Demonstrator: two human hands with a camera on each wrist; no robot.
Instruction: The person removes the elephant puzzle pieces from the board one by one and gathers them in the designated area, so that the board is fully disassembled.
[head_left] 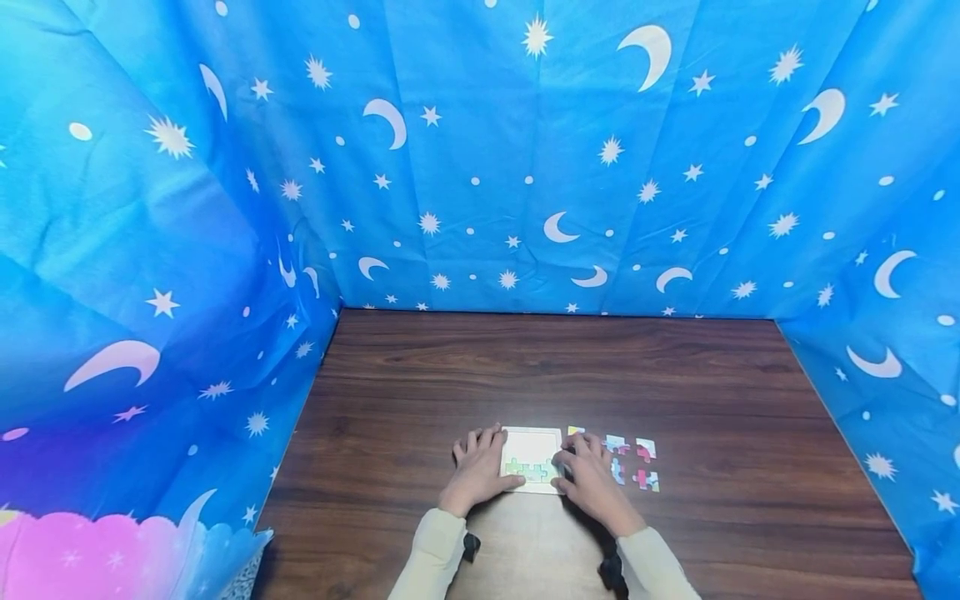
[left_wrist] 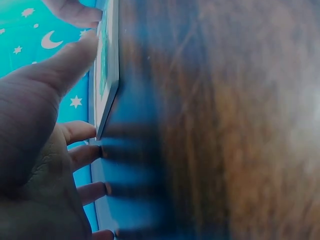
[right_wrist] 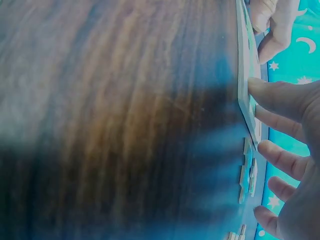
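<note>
Reaches up from bottom centre with cream-sleeved forearms (head_left: 431, 546), left hand (head_left: 474, 471) palm-down and fanned, right hand (head_left: 591, 477) palm-down, slightly bent.

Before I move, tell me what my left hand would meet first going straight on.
Probably the curtain, straight across the table from your left hand; depth is unclear, and its index finger could catch the tray first.

A dark wood-grained tabletop (head_left: 450, 367) is enclosed on three sides by blue cloth (head_left: 465, 142) patterned with white moons and stars; pale light is reflected off the wood.
</note>
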